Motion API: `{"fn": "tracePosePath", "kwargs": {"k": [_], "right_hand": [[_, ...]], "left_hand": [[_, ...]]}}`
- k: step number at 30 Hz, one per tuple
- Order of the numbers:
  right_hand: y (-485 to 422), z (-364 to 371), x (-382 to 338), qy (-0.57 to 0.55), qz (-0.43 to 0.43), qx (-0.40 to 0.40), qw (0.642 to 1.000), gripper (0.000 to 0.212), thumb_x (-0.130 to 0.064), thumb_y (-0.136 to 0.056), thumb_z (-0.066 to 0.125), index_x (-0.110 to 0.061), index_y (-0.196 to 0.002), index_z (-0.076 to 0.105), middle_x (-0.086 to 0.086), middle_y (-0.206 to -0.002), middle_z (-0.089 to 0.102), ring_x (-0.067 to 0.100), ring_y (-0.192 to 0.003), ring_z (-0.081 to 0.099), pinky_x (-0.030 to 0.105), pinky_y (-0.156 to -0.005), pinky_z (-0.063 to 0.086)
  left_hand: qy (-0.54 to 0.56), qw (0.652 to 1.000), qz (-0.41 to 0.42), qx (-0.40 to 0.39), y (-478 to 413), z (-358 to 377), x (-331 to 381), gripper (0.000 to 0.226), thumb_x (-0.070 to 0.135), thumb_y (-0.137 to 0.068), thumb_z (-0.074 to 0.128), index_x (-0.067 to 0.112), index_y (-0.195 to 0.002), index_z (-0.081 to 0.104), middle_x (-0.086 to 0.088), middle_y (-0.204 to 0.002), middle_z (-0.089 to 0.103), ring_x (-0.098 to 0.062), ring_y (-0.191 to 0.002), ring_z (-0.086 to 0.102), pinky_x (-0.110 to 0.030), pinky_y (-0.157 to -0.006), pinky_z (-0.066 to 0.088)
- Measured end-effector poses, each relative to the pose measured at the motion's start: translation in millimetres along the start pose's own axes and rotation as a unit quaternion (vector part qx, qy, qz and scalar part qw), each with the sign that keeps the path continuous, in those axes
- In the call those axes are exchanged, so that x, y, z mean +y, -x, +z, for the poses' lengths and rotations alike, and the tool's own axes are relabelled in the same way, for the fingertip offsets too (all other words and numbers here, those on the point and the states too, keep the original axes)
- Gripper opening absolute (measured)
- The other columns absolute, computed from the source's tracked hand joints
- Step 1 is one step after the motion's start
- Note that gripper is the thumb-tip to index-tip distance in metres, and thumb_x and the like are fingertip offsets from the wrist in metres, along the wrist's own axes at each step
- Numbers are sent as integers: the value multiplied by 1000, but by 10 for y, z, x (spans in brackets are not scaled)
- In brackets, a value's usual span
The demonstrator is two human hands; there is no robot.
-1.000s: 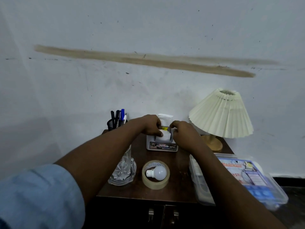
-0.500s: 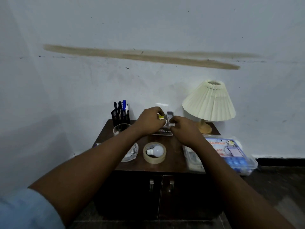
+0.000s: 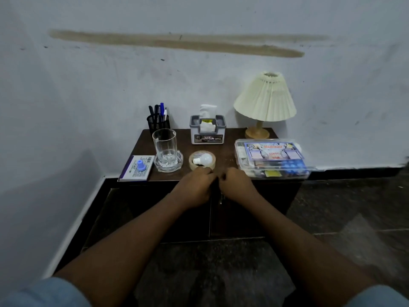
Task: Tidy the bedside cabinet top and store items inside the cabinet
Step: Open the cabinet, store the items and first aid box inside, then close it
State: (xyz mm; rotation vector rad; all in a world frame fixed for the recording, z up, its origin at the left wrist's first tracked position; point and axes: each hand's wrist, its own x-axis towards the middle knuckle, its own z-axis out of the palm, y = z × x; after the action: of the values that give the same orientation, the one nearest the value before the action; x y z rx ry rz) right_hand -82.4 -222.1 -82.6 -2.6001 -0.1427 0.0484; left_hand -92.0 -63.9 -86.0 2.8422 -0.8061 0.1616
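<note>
The dark wooden cabinet (image 3: 225, 156) stands against the wall with both front doors (image 3: 243, 218) closed. My left hand (image 3: 194, 185) and my right hand (image 3: 236, 185) sit side by side at the top of the doors. Their fingers are curled where the two handles are, and a bit of metal handle shows under the right hand. On top are a grey tissue box (image 3: 207, 131), a tape roll (image 3: 192, 166) with a white bulb (image 3: 204, 159) inside it, a glass (image 3: 164, 147), a pen holder (image 3: 158, 124) and a purple box (image 3: 132, 171).
A clear first-aid box (image 3: 272, 158) overhangs the cabinet's right front corner. A pleated cream lamp (image 3: 265, 100) stands at the back right. The glass rests in a glass dish (image 3: 179, 161). The wall is close behind, and dark stone floor lies in front.
Both hands have left the tissue box at the back and come down to the cabinet door handles. My head has pulled back, so the whole cabinet front now shows.
</note>
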Motion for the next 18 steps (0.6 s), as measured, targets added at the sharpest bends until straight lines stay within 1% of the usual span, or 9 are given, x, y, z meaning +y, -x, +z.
{"fn": "tracePosePath", "kwargs": {"k": [2,4,5,8,11,12,14,16,18], "right_hand": [[72,59,167,-48,92,-75,992,21,-21,-90,56,-6,-100,67,18,-103,70,36,-93,68,36,-71,53],[184,88,310,-138,190,-132,963,22,-21,-91,60,-8,-108,66,18,-104,69,35,-87,68,40,-67,58],[240,100,373,-166,213,-148,951,23,-20,-92,61,-8,-111,65,18,-105,68,33,-85,67,40,-65,58],[331,154,495,-221,205,-149,942,29,-17,-91,63,-12,-120,57,14,-109,67,30,-93,67,38,-68,53],[336,211,480,-283,196,-133,929,32,-16,-92,62,-23,-121,53,8,-112,64,25,-98,64,39,-74,53],[336,235,448,-296,194,-133,926,25,-15,-91,61,-22,-115,55,7,-107,64,23,-93,62,39,-74,53],[307,317,381,-339,200,-124,911,11,-13,-91,59,-17,-100,62,5,-95,62,19,-83,57,39,-73,52],[290,420,308,-410,227,-109,877,8,-12,-92,57,-17,-95,62,5,-95,62,20,-83,55,39,-75,51],[279,508,259,-470,252,-80,842,8,-10,-93,56,-16,-96,60,7,-99,61,21,-86,56,43,-81,52]], "left_hand": [[-36,999,13,-21,15,23,53,30,16,-91,56,7,-119,63,-12,-118,60,-30,-110,56,-45,-90,48],[-44,998,11,-44,8,43,105,38,17,-90,58,9,-127,61,-10,-125,59,-29,-116,55,-44,-95,48],[-40,998,8,-52,7,58,130,43,17,-90,59,10,-133,59,-10,-129,58,-28,-119,54,-43,-98,47],[-33,997,2,-69,21,71,174,58,17,-90,63,10,-146,50,-12,-146,50,-29,-134,47,-42,-110,42],[-28,996,-17,-87,77,59,195,59,14,-92,60,11,-150,46,-13,-157,41,-29,-144,39,-43,-116,37],[-23,996,-19,-87,103,55,198,55,13,-93,58,12,-147,50,-12,-156,42,-29,-143,40,-43,-115,38],[-38,996,-12,-75,168,59,201,41,14,-93,55,13,-134,61,-9,-142,55,-29,-131,50,-44,-106,44],[-69,995,-14,-71,236,50,201,34,16,-93,54,15,-125,65,-7,-126,60,-28,-118,53,-43,-99,47],[-57,996,-25,-61,248,40,196,33,16,-92,55,14,-123,65,-8,-121,59,-28,-114,53,-43,-96,48]]}}
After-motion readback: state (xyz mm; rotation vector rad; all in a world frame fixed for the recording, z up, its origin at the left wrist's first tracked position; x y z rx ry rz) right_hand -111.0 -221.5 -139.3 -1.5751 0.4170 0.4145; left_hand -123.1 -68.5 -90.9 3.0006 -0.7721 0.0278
